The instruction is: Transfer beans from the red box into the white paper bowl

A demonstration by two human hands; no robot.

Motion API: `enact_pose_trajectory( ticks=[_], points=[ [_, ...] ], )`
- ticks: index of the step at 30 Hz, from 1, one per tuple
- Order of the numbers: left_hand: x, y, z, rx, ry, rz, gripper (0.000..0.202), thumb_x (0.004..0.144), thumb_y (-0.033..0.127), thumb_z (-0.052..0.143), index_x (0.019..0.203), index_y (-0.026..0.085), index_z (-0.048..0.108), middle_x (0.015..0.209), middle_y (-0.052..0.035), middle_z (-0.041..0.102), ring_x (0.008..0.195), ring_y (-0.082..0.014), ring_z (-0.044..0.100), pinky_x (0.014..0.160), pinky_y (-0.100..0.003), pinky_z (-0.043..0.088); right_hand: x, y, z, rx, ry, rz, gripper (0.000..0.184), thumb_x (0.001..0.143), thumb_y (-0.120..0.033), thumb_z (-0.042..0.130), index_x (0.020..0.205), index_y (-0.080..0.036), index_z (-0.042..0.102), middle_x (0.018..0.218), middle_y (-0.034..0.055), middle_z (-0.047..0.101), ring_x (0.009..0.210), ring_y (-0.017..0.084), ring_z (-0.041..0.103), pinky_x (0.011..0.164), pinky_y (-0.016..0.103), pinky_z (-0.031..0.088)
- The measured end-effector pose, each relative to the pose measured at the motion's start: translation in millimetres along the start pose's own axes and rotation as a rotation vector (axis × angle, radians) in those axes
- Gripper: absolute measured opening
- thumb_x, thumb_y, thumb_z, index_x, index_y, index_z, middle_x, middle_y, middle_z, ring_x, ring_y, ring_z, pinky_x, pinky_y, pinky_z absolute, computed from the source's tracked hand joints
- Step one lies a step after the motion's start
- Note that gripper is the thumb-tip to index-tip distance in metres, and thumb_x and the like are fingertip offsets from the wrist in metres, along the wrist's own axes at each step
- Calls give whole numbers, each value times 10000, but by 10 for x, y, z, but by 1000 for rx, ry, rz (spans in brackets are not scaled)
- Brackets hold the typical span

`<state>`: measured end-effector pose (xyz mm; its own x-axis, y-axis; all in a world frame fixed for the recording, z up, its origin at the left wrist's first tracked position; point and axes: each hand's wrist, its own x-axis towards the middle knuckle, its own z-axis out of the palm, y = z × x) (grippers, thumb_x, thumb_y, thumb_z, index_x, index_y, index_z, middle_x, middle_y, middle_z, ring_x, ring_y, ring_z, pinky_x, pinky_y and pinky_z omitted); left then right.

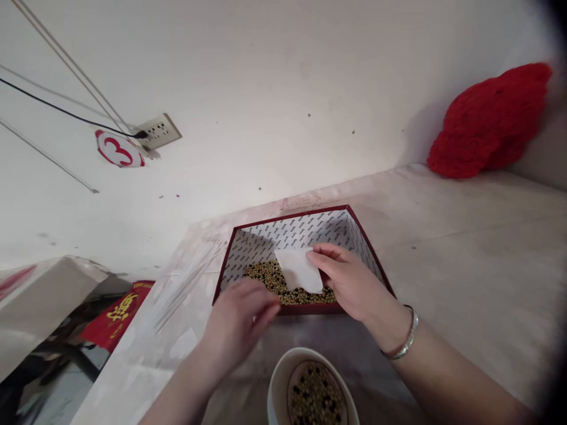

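"Over the open box (305,229), what is held by the right hand (352,283)?"

"A white sheet (297,270) is clamped between thumb and fingers at its right edge. It is seen within the outline of the box, with part of the small round pieces (263,273) covered by it; these are tan and black."

"How is the left hand (239,316) positioned?"

"It is placed at the near left part of the box, with the fingers curled. The fingertips are blurred, so whether anything is pinched there cannot be told."

"Where is the bowl (275,378) located?"

"It is set between the forearms, nearer the wearer than the box. More tan and black pieces (316,389) are contained in it."

"What else is seen?"

"The box is supported by a pale covered table (443,265). A red bundle (491,127) is placed at the far right."
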<state>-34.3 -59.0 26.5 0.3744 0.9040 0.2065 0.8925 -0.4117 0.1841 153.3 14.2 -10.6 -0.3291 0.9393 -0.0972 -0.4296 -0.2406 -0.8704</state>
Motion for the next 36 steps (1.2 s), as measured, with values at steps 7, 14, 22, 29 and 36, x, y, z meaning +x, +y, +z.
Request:
enact_pose_trajectory(
  ticks=[7, 14, 22, 29, 36],
  points=[
    [579, -525, 231, 204, -515, -113, 151, 722, 267, 583, 836, 260, 682, 847, -1, 696, 795, -187, 623, 696, -261, 458, 19, 13, -7, 43, -3, -9, 144, 732, -321, 641, 729, -186, 591, 633, -36, 501, 586, 96, 428, 513, 203, 329],
    [644, -449, 385, 271, -683, -83, 168, 624, 203, 602, 757, 242, 698, 804, -34, 717, 783, -228, 644, 665, -283, 470, 30, 16, -15, 39, -18, -22, 176, 736, -319, 625, 642, -185, 560, 607, -37, 468, 581, 98, 413, 505, 201, 320],
    [619, -507, 405, 301, -558, -136, 81, 606, 204, 602, 656, 220, 663, 676, -41, 687, 651, -225, 625, 562, -291, 429, 12, 3, -1, 26, -31, -32, 191, 723, -334, 616, 639, -181, 540, 618, -25, 470, 579, 107, 421, 508, 214, 329],
    [454, -122, -14, 269, -134, -217, 139, 826, 225, 419, 776, 197, 545, 781, -24, 613, 747, -168, 568, 637, -284, 405, 10, -10, 5, -20, -62, -37, 149, 741, -317, 602, 690, -187, 551, 623, -35, 478, 562, 100, 404, 499, 219, 300],
    [370, 321, 22, -14, 204, -54, 137, 847, 220, 448, 728, 188, 508, 723, -15, 566, 709, -159, 518, 630, -291, 402, -37, -7, 3, -154, -115, -65, 151, 771, -332, 561, 703, -199, 537, 601, -53, 435, 533, 98, 355, 505, 234, 276]
  ],
)
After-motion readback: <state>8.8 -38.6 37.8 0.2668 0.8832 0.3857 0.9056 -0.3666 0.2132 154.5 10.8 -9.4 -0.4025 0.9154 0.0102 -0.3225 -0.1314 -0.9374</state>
